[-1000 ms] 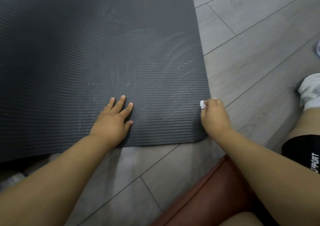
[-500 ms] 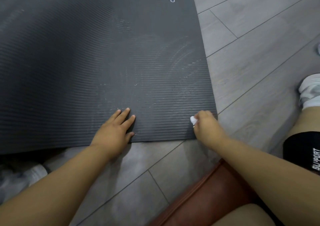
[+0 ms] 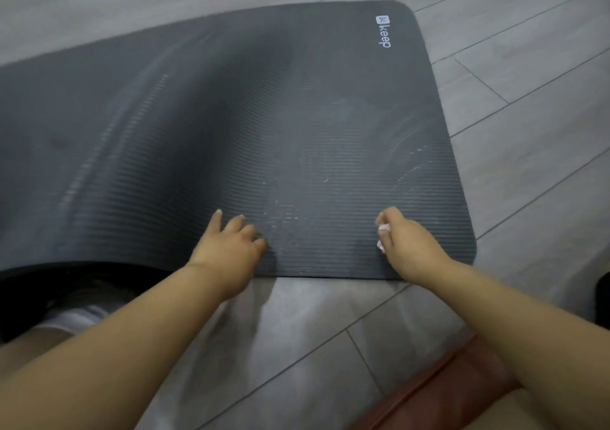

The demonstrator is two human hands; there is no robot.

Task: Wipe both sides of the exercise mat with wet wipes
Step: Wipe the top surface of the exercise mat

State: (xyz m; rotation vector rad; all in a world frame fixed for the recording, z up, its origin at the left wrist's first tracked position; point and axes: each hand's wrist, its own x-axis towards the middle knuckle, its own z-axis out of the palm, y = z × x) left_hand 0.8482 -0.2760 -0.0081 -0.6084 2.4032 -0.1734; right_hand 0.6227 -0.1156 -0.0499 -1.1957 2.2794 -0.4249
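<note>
A dark grey ribbed exercise mat (image 3: 231,139) lies on the floor, with a white "keep" logo (image 3: 384,32) at its far right corner. Faint wipe streaks show on its near right part. My left hand (image 3: 231,248) rests on the mat's near edge, its fingers curled, holding nothing. Further right, my right hand (image 3: 407,245) presses on the mat near its near right corner, closed around a crumpled white wet wipe (image 3: 382,236). The mat's left part lifts over my leg and hides it.
Grey wood-look floor planks (image 3: 528,132) surround the mat. A reddish-brown seat or cushion (image 3: 455,386) sits at the lower right. My white sock or shoe (image 3: 76,317) shows under the mat's raised left edge.
The view has pulled back, showing the mat's far end and logo. My right hand with the wipe has moved left from the mat's right edge onto its surface. My left hand's fingers have curled.
</note>
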